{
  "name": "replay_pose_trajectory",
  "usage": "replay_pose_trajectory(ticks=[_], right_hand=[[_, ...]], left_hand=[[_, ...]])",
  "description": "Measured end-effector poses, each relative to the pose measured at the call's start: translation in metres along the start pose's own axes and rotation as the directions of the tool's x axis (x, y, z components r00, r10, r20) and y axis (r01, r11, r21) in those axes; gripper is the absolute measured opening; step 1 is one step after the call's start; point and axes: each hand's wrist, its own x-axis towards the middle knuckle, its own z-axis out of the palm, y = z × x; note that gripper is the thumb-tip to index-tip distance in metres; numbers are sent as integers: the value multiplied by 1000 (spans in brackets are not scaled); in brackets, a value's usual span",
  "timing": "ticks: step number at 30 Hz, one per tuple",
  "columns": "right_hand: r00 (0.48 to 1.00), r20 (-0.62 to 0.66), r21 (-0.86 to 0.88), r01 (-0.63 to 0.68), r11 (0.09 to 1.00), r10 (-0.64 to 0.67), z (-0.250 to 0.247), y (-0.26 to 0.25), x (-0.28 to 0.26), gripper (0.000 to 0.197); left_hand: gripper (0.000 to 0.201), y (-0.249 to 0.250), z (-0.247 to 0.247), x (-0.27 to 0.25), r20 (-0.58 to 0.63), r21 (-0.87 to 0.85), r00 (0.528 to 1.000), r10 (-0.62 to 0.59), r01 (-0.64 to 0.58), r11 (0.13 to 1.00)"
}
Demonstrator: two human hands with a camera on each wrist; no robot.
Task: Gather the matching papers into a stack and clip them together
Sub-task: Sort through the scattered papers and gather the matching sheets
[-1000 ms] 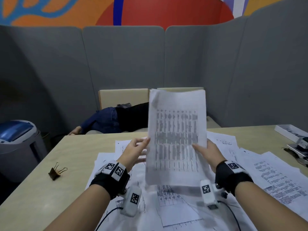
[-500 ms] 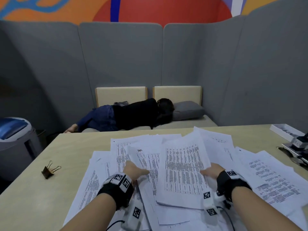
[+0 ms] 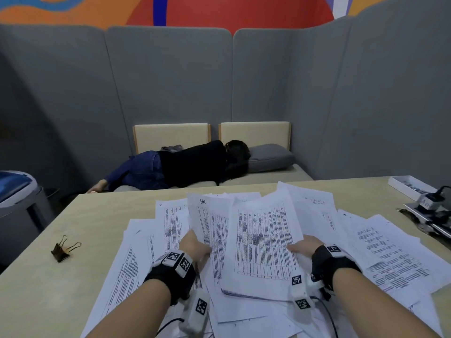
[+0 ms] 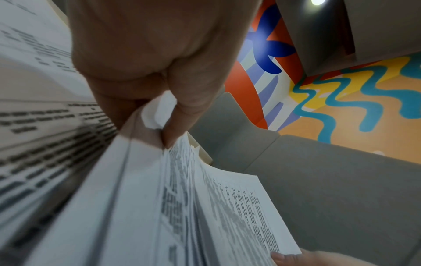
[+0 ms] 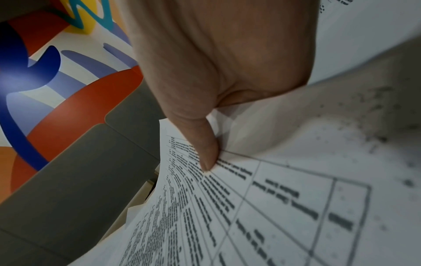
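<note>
Many printed sheets (image 3: 390, 259) lie scattered over the beige table (image 3: 102, 215). My right hand (image 3: 298, 247) grips the right edge of a thin stack of table-printed papers (image 3: 263, 242), which rests tilted on the pile. The right wrist view shows the thumb (image 5: 208, 158) pressed on top of that stack (image 5: 262, 207), with the fingers hidden beneath. My left hand (image 3: 198, 243) pinches the lower edge of a similar sheet with a handwritten mark at its top (image 3: 207, 223), just left of the stack. In the left wrist view the thumb and fingers (image 4: 173, 115) close on paper edges (image 4: 154, 171). A black binder clip (image 3: 64, 248) lies at the far left.
A white tray (image 3: 410, 186) and a dark device (image 3: 434, 211) sit at the table's right edge. A person lies on the bench (image 3: 195, 164) behind the table, in front of grey partitions. A grey bin (image 3: 14, 196) stands on the left.
The stack that both hands held upright has come down onto the pile. My left hand let go of it and now pinches the marked sheet beside it.
</note>
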Motion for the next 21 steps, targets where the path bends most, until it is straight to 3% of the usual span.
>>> replay_pose_trajectory(ticks=[5, 11, 16, 19, 21], right_hand=[[1000, -17, -24, -8, 1000, 7, 2, 3, 4, 77], [999, -52, -23, -6, 1000, 5, 6, 1, 7, 70], [998, -58, -27, 8, 1000, -9, 7, 0, 3, 59], [998, -58, -21, 14, 1000, -15, 7, -1, 0, 62], [998, -54, -21, 17, 1000, -18, 6, -1, -2, 55]], left_hand=[[12, -4, -17, 3, -36, 67, 999, -25, 28, 997], [32, -18, -38, 8, -68, 67, 997, -38, 43, 997], [36, -15, -47, 1, -127, 155, 991, -30, 49, 987], [27, -14, -47, 3, -159, 151, 986, 41, -17, 988], [31, -11, -49, 3, -200, 156, 977, 69, -37, 987]])
